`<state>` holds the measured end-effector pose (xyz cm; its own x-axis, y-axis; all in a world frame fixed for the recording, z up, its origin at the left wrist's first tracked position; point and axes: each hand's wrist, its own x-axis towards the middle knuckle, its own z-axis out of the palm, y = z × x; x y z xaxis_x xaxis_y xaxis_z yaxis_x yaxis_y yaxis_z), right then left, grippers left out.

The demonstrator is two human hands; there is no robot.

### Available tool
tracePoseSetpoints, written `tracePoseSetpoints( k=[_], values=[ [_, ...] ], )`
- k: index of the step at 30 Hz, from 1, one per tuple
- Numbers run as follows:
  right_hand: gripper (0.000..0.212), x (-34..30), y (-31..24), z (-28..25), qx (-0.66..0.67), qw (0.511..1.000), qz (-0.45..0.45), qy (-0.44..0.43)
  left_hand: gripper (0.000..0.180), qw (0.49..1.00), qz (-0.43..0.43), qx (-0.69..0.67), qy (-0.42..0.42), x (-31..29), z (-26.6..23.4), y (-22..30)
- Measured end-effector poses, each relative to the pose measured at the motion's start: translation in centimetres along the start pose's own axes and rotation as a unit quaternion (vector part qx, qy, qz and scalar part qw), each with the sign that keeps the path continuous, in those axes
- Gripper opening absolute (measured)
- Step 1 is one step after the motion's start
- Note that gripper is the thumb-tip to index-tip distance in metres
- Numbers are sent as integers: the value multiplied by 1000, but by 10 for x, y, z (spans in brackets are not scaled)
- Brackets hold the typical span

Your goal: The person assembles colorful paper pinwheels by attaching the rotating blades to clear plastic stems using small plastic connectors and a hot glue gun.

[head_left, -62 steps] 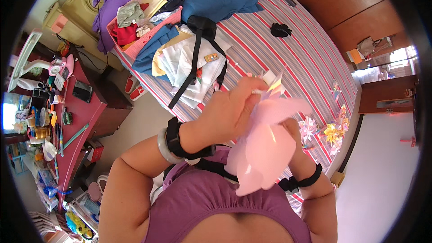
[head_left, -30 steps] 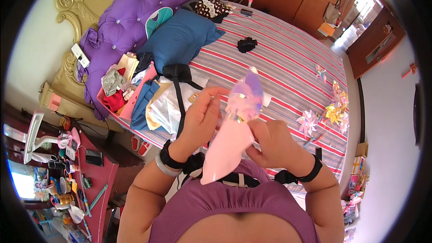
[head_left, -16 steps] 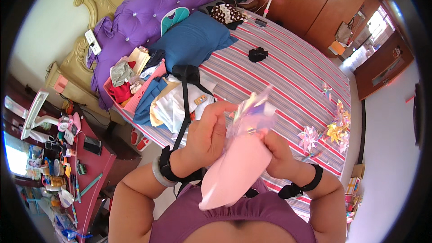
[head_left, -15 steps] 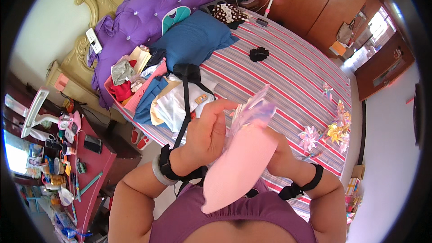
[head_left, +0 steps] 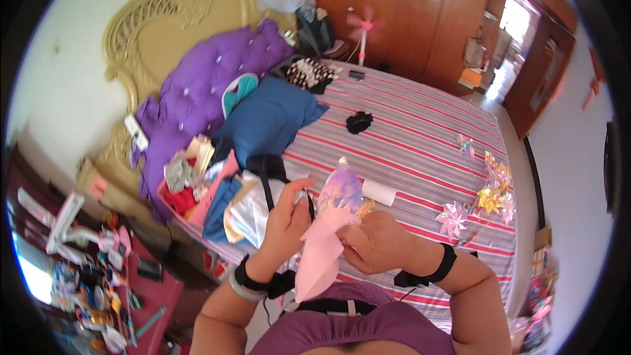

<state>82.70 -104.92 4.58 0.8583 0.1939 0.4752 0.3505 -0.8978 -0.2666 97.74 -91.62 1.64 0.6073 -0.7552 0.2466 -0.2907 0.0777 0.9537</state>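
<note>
A petal-shaped pinwheel piece [head_left: 320, 250], pale pink on one side with shiny iridescent film at its upper end, is up in front of my chest. My right hand [head_left: 381, 242] is closed on its right edge, thumb and fingers pinching it. On the left, my left hand [head_left: 287, 220] is beside the piece with its fingers curled and the index finger bent toward the film; what its fingertips hold, if anything, is hidden. Just beyond the piece lies a white roll [head_left: 379, 192] on the striped bed. A bit of gold film shows above my right hand.
Finished-looking shiny pinwheels [head_left: 491, 197] lie at the bed's right edge. A black scrunchie-like item [head_left: 359, 122] is mid-bed. At left are a pink basket [head_left: 209, 195] of clothes, a blue pillow [head_left: 269, 115] and a cluttered red desk [head_left: 154, 292]. A pink fan [head_left: 363, 43] stands at the back.
The view has tilted up, showing more headboard. The pink piece has turned and come lower, with its iridescent side now facing up. The white roll behind it has come into sight.
</note>
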Motion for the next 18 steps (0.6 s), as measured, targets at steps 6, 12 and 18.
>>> tracePoseSetpoints(
  k=[6,12,18],
  values=[
    [21,-29,-11,-9,22,980,163,113,30,998,57,26,1,-1,26,34],
    [18,-42,-8,-24,-16,985,53,163,30,999,27,-39,-12,-2,42,37],
    [13,-56,5,-14,130,970,142,146,24,996,84,2,14,1,54,0]
  ],
)
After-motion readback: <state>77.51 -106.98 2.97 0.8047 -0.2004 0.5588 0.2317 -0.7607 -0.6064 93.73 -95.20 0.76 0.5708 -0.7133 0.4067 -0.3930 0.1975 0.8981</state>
